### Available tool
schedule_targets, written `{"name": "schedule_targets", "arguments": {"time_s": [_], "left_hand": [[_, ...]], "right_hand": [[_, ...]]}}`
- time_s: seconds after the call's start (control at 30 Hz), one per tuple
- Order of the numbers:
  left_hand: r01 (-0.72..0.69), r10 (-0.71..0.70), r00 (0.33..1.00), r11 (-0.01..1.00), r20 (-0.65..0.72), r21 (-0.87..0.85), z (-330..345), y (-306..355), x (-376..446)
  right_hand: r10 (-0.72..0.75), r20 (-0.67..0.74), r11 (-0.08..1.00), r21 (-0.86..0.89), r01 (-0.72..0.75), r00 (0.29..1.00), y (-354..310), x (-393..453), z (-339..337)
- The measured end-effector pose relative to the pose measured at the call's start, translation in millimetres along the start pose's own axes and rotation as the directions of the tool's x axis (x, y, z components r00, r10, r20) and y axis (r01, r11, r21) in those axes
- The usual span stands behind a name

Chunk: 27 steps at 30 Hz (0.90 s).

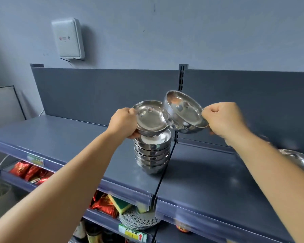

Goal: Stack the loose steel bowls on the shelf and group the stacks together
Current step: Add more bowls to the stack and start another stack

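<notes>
Both forearms reach up from the near edge toward the grips. The left hand [124, 122] is closed on the rim of a steel bowl [150, 117], thumb over the lip and fingers under, holding it just above the stack of bowls [152, 152], mouth tipped toward the camera. The right hand [224, 119] pinches the near rim of a second steel bowl [184, 113], tilted steeply with its mouth up and leftward; its base touches, or nearly touches, the first bowl's rim. These bowls look light, thin, rigid and slick, so a rim pinch should suit them, though it lets them swing and clatter. Being round, they have no long axis; mouths must face up to nest. The stack stands on the grey shelf [60, 135] by the panel seam. Another loose bowl [301, 159] lies at far right behind the right forearm.
</notes>
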<state>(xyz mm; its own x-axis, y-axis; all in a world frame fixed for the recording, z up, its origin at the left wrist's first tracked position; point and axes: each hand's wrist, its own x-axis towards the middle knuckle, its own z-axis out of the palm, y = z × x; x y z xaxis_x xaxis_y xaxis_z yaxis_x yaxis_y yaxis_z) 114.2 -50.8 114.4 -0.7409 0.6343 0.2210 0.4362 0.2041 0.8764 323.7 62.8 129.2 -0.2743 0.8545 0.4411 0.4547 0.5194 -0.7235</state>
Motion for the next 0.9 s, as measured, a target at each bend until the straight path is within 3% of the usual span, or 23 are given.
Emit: {"name": "schedule_targets", "arguments": {"time_s": [0.13, 0.37, 0.67, 0.73, 0.9], "left_hand": [[0.039, -0.04, 0.997, 0.999, 0.069, 0.018, 9, -15, 13], [0.006, -0.016, 0.994, 0.995, 0.108, 0.095, 14, -38, 26], [0.194, -0.142, 0.952, 0.965, 0.272, -0.176, 7, -46, 24], [0.185, -0.12, 0.955, 0.955, 0.27, -0.231, 5, -44, 22], [0.025, 0.084, 0.951, 0.938, 0.299, -0.345, 6, -41, 16]], "right_hand": [[0.02, 0.025, 0.999, 0.043, -0.021, 0.999, -13, 9, 27], [0.052, 0.095, 0.998, -0.044, -0.048, 0.994, -22, 13, 59], [0.043, 0.127, 0.989, -0.143, -0.024, 0.991, -25, 11, 80], [0.045, 0.123, 0.987, -0.157, -0.025, 0.991, -27, 11, 82], [0.074, 0.125, 0.987, -0.151, -0.055, 0.989, -30, 9, 88]]}}
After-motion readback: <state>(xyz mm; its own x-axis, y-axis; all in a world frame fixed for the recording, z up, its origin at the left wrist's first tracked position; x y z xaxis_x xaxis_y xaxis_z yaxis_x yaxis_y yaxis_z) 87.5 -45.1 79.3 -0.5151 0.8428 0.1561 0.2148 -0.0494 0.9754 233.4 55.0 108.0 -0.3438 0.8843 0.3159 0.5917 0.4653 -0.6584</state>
